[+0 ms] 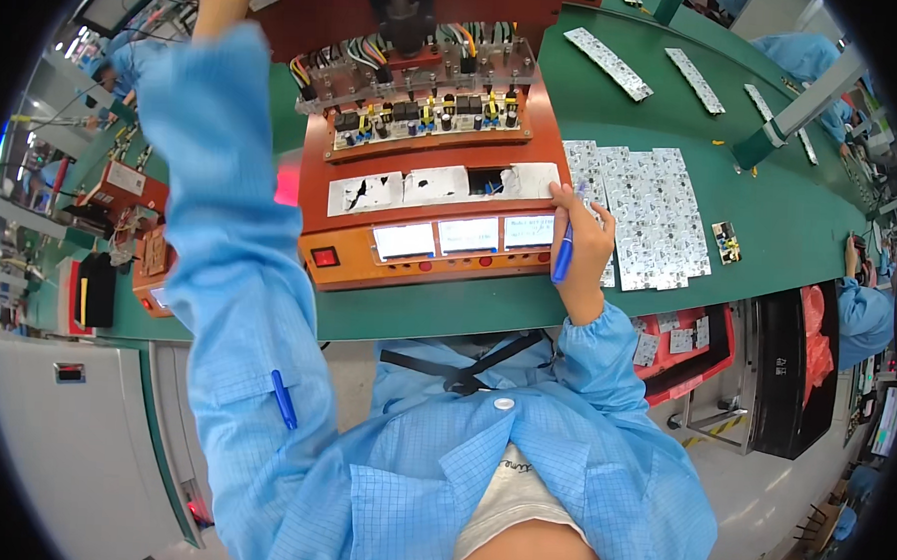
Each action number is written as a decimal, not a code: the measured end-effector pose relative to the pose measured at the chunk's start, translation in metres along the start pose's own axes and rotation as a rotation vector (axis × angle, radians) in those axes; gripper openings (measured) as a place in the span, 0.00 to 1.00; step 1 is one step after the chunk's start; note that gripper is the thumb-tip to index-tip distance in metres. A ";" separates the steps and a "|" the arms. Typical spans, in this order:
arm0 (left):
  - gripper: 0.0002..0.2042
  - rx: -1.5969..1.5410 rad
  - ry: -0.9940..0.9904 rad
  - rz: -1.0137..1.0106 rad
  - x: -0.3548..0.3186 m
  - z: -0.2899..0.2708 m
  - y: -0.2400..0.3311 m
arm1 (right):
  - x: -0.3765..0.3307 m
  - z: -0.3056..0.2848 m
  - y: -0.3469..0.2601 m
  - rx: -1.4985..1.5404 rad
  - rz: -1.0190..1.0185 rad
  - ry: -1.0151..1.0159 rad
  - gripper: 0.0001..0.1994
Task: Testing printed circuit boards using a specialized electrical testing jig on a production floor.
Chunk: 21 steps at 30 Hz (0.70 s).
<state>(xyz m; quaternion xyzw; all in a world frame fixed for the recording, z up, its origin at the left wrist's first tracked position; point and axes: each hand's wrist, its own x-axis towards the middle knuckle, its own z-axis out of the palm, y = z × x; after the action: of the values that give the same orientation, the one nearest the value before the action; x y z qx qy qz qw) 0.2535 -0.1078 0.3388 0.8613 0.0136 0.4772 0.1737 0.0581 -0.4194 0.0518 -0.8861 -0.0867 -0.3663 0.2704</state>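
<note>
My right hand (582, 244) grips a blue pen (564, 253) upright, resting at the right edge of an orange test fixture (369, 269). The fixture has three small lit displays (467, 235), a red switch (324, 257) and a circuit board (431, 114) with wires clamped on top. My left arm (222, 200), in a light blue sleeve, reaches straight up past the fixture's left side. Its hand is cut off by the top edge of the picture. A second blue pen (284, 400) sits in that sleeve's pocket.
White circuit board panels (652, 214) lie on the green bench (782, 205) right of the fixture, with long strips (608, 63) farther back. A red bin (696, 346) of small boards hangs below the bench edge. Another person's sleeve (862, 313) shows at the right.
</note>
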 end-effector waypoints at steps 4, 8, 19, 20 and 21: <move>0.04 -0.795 0.469 -0.061 -0.138 -0.029 -0.067 | 0.031 0.009 -0.011 0.107 -0.016 -0.012 0.09; 0.07 -0.697 0.008 -0.329 -0.243 0.005 -0.098 | 0.070 0.043 -0.011 0.443 -0.010 -0.030 0.12; 0.18 -0.995 -0.367 -0.426 -0.296 0.026 -0.102 | 0.080 0.081 -0.003 0.837 0.032 0.033 0.11; 0.17 -0.984 -0.348 -0.405 -0.296 0.018 -0.094 | 0.078 0.075 -0.006 0.789 0.075 -0.064 0.11; 0.16 -0.973 -0.339 -0.384 -0.300 0.007 -0.086 | 0.071 0.061 -0.016 0.739 0.130 -0.157 0.12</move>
<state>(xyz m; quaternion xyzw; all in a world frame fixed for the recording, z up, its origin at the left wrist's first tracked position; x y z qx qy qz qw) 0.1080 -0.0856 0.0634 0.7284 -0.0798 0.2427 0.6358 0.1401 -0.3764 0.0723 -0.7580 -0.1770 -0.2233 0.5867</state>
